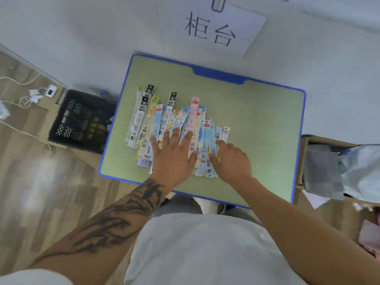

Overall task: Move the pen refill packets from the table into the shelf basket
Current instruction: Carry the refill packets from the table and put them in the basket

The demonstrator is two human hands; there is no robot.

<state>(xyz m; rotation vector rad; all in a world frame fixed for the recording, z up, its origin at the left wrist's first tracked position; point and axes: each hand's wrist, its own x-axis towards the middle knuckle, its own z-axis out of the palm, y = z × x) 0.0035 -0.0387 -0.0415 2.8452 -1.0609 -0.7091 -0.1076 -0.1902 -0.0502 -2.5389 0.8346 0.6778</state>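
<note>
Long pen refill packets (pastel, some black-topped) lie fanned, overlapping, on the table.

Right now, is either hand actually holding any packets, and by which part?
Left hand presses flat on the packets; right hand pinches near ends of some.

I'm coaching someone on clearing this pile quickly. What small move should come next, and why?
Probably curl the left hand round a bundle: it lies flat on the pen refill packets, which are still fanned across the table, while the right hand already pinches the pile's right side.
</note>
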